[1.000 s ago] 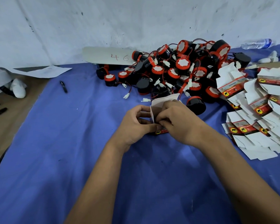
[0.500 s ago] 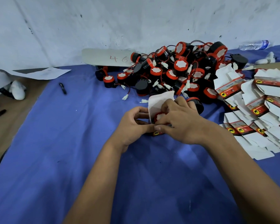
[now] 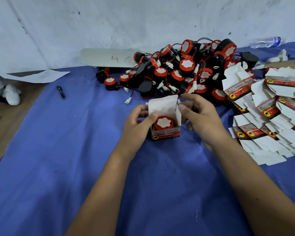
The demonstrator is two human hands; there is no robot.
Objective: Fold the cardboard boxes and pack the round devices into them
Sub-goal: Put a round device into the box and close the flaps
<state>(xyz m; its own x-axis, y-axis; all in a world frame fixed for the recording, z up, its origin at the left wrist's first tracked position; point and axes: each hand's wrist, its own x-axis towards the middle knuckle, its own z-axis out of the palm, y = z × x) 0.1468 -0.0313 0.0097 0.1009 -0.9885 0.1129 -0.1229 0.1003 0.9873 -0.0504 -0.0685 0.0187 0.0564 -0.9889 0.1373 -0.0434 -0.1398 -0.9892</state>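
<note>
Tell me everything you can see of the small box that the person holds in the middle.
The small box is thin cardboard, white inside, with a red printed front bearing a yellow round elephant mark. It stands upright on the blue cloth, top open, its white lid flap raised at the back. A round device with a red rim and white face sits inside. The left hand holds its left side, thumb on the rim; the right hand pinches the right flap.

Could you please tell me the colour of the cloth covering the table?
The table cloth is blue, shown in the head view.
</note>
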